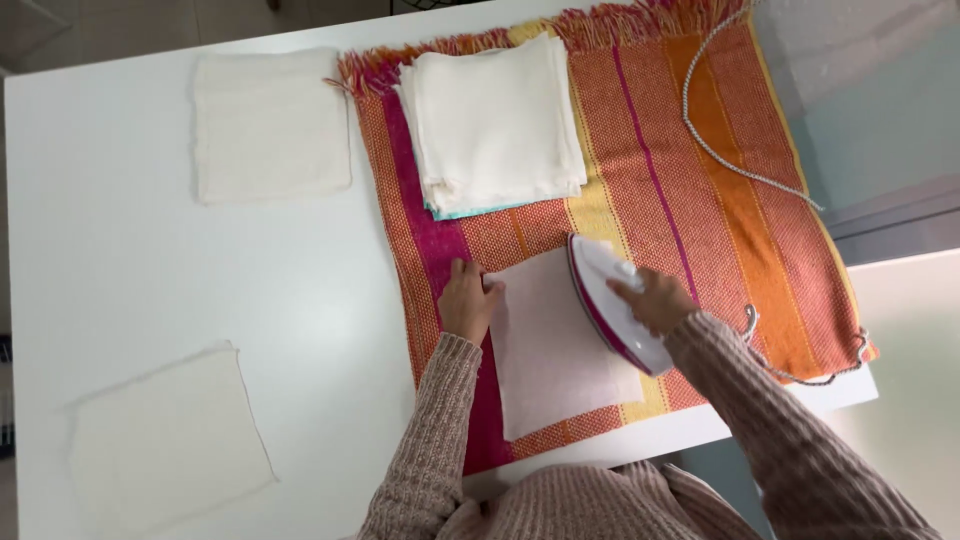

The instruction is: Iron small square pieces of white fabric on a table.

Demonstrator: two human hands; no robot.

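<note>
My right hand (655, 298) grips the handle of a white and magenta iron (612, 302), which rests on the right side of a pale square cloth (548, 350). My left hand (467, 298) presses flat on the cloth's upper left corner. The cloth lies on a striped orange, pink and yellow blanket (720, 200) spread over the white table (150, 280). A stack of folded white cloths (492, 125) sits on the blanket's far end.
A folded white cloth (270, 125) lies at the table's far left and another flat cloth (170, 440) at the near left. The iron's grey cord (720, 150) runs across the blanket's right side and loops near the table's right edge.
</note>
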